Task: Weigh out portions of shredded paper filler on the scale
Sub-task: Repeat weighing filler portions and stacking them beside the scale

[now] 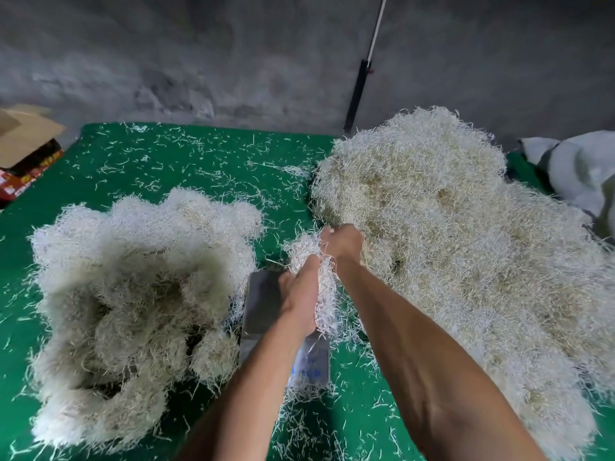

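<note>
While both hands work one wad (pixel 307 261) of shredded paper, the left hand (pixel 299 294) has its fingers curled round the wad's lower part and the right hand (pixel 342 242) clutches the top end, knuckles up. Wad hangs between them, just above the scale (pixel 266 304), likely being pulled off or trimmed to make one portion. Right hand sits at the near-left edge of the big pile (pixel 449 244), so stock probably comes from there; strands run from wad into pile, not clearly separated. Scale lies directly under the left hand and wrist, steel pan bare on its left part, strands draped over its right side. Display end (pixel 311 361) is near the left forearm, blue marks, reading not legible. Holding over the pan makes sense: drop straight down, add or pick off bits.

Left of the hands, well apart from the big pile, lies a heap of rounded clumps (pixel 133 311), which look like portions already weighed. Green mat (pixel 199 154) under everything, littered with loose strands. Far left beyond the hands, a cardboard box (pixel 26 144). Far right, white sacking (pixel 579 168). Behind, a grey wall with a black-and-white pole (pixel 357 91) leaning on it.
</note>
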Available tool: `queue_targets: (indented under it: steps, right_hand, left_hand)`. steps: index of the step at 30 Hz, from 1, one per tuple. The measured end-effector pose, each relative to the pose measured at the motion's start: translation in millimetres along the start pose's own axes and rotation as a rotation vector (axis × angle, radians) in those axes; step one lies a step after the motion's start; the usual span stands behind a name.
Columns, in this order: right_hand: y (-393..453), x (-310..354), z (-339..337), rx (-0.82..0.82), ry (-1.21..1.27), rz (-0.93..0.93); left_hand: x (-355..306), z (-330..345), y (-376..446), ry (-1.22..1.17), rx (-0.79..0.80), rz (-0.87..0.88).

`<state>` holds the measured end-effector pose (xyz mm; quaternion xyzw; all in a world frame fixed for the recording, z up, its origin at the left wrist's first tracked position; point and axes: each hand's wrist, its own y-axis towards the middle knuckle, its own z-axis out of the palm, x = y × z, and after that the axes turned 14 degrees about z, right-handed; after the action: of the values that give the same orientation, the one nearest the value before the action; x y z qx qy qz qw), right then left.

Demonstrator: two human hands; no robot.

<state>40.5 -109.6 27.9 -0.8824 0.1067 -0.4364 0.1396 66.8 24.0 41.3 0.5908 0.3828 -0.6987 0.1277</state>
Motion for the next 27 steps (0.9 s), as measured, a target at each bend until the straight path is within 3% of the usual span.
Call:
queue_targets:
  steps: [6,10,12,15,22,26,27]
  right_hand:
    - [37.6,-8.0,-43.8,-0.103,-0.015,0.006]
    - [58.5,-25.6,-73.1,-0.172,-0.243,-0.100]
    - [63.1,-44.8,-87.8,-0.227,-0.330,-0.096]
    - [68.7,-79.8,-111.7,-0.298,-0.472,-0.046]
    - [18.8,-83.3,-66.9,-0.249,-0.546,-0.155]
    - [-5.2,-61.0,-72.5,-0.297,-0.807,0.036]
    - [-14.9,-52.8,-69.3,-0.317,-0.804,0.002]
  left_hand:
    - [1.3,-23.0,-3.1,0.164,-0.105,0.169]
    - [-2.1,-42.9,7.4,-0.018,-0.074,0.099]
    - [-10.0,-54.1,16.4,-0.164,-0.067,0.179]
    - [-23.0,-85.0,32.2,-0.118,-0.161,0.315]
    - [-14.8,-57.1,43.6,0.008,-0.038,0.073]
    - [-13.6,-59.8,43.4,-0.100,-0.077,0.046]
    - [-11.3,-59.7,42.8,-0.116,-0.045,0.035]
